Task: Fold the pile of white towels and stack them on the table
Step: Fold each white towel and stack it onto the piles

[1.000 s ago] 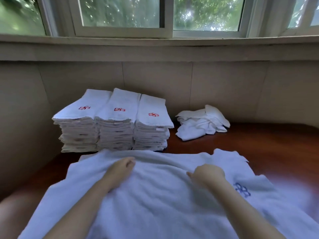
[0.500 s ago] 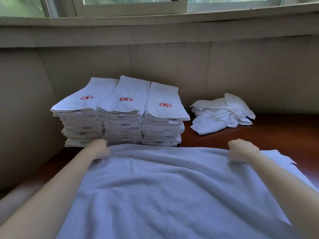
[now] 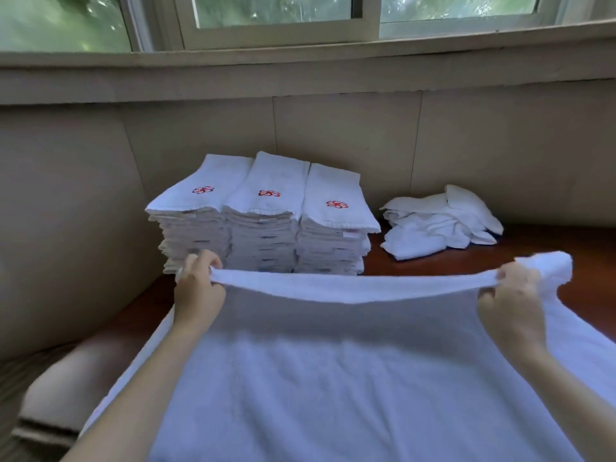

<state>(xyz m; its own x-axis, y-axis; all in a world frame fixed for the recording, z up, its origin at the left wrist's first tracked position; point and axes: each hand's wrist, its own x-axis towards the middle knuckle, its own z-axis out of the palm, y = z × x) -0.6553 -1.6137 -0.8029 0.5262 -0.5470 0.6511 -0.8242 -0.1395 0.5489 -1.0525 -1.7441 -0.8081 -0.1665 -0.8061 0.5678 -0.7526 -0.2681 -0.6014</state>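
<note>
**First:** While the person holds the large white towel [image 3: 333, 368] up by its far edge, where does it sit against the folded stacks [image 3: 263, 228]?

**Second:** Directly in front of them, on the person's side. The lifted edge runs across the foot of the stacks, and the rest of the cloth slopes down toward the person over the wooden table [image 3: 596, 261].

**First:** And the hands?

**Second:** Both are clenched on that edge. The left hand [image 3: 196, 288] pinches one end in front of the leftmost stack, its fingers curled over the hem. The right hand [image 3: 510, 298] grasps the other end, out to the right of the stacks, and a bunch of cloth sticks out past its knuckles.

**First:** How many stacks are there?

**Second:** Three, side by side and touching. The top towel of each carries a red emblem [image 3: 336, 205].

**First:** Is anything unfolded?

**Second:** A crumpled heap of white towels [image 3: 440, 225] lies just to the right of the stacks, apart from them, on the dark wood. Behind the stacks stands a beige panelled wall [image 3: 333, 135]. Above them is a window [image 3: 283, 15] with green leaves outside.
</note>
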